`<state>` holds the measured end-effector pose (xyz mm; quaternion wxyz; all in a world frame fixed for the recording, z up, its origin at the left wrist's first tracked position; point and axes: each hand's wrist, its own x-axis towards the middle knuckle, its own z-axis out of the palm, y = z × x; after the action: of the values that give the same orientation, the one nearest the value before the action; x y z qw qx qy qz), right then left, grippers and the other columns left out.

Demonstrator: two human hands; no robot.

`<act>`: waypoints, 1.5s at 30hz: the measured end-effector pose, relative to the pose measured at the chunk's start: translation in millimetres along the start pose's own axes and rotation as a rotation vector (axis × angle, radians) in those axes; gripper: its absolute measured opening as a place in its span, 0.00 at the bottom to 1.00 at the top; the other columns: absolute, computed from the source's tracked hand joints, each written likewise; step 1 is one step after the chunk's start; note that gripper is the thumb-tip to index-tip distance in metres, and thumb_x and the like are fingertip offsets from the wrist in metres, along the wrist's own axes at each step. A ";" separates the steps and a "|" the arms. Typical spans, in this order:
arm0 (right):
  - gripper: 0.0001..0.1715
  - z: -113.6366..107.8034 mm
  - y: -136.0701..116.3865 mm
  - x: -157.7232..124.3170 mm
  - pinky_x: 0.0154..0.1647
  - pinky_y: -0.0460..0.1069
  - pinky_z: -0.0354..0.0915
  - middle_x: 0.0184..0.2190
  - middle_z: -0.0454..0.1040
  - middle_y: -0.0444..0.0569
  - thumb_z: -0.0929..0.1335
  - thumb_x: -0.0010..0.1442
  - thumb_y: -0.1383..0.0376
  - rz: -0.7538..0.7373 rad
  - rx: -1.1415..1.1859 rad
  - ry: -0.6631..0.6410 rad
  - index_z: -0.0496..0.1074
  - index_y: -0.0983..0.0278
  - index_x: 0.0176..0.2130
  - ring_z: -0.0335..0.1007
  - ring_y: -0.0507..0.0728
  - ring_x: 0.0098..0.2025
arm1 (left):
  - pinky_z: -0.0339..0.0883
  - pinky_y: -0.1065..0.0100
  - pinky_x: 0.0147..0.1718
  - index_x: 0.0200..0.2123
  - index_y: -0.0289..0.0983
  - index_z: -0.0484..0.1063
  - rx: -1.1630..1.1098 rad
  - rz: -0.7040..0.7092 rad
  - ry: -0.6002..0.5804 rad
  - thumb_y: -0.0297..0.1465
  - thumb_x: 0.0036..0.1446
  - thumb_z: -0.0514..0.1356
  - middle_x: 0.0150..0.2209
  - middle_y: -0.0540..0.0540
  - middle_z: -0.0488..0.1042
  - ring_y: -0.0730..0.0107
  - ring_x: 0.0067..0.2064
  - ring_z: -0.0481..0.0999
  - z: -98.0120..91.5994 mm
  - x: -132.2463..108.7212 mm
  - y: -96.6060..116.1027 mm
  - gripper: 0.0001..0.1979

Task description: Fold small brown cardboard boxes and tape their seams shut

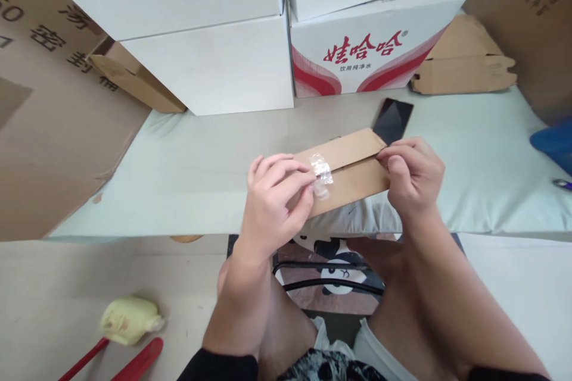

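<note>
A small flat brown cardboard box (353, 175) lies tilted near the front edge of the table, a seam running along its top. Clear tape (320, 169) crosses that seam, wrinkled and shiny. My left hand (279, 199) grips the box's left end, its fingertips and thumb at the tape. At the right end, my right hand (413, 175) is closed, thumb and forefinger pinching the corner by the seam's opening. Just behind that corner is a black smartphone (394, 119), partly covered by the box.
White cartons (214, 65) and a red-and-white carton (357, 59) line the back. An opened cardboard piece (469, 65) lies back right. Large brown cartons (58, 107) flank the table. A blue object (554, 146) sits far right. On the floor lies a yellow bottle (129, 320).
</note>
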<state>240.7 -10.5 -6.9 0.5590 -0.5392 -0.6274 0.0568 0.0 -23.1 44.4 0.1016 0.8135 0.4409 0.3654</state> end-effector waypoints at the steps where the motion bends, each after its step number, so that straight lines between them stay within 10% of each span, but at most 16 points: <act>1: 0.12 0.6 1.3 -0.3 0.36 0.54 0.66 0.31 0.73 0.49 0.65 0.62 0.64 -0.003 -0.011 -0.001 0.77 0.60 0.31 0.71 0.58 0.34 | 0.68 0.46 0.57 0.37 0.40 0.79 -0.020 0.003 0.041 0.28 0.64 0.58 0.41 0.45 0.81 0.56 0.52 0.77 0.5 0.2 0.1 0.08; 13: 0.31 2.2 12.9 -4.1 0.36 0.55 0.71 0.40 0.73 0.50 0.64 0.54 0.70 0.060 0.008 -0.133 0.75 0.54 0.56 0.72 0.60 0.41 | 0.74 0.55 0.50 0.36 0.39 0.79 -0.080 -0.019 0.132 0.28 0.64 0.58 0.47 0.40 0.73 0.60 0.50 0.76 3.6 -3.3 0.2 0.08; 25: 0.16 2.6 7.3 -1.6 0.42 0.58 0.68 0.37 0.69 0.50 0.63 0.57 0.69 0.035 -0.026 -0.142 0.79 0.58 0.37 0.70 0.60 0.39 | 0.73 0.53 0.53 0.35 0.39 0.79 -0.072 -0.049 0.092 0.29 0.64 0.58 0.49 0.40 0.71 0.58 0.52 0.74 3.7 -3.8 -0.4 0.09; 45: 0.08 1.4 6.3 -2.0 0.35 0.54 0.66 0.37 0.69 0.49 0.66 0.59 0.67 0.034 0.017 -0.118 0.76 0.59 0.36 0.68 0.57 0.37 | 0.76 0.56 0.48 0.36 0.42 0.80 -0.481 -0.163 0.154 0.35 0.61 0.60 0.43 0.43 0.75 0.60 0.47 0.77 -3.6 -9.0 -19.6 0.08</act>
<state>243.0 -8.6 -13.0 0.5247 -0.5408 -0.6493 0.1033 -18.3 -19.2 32.9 0.2873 0.6976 0.4120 0.5109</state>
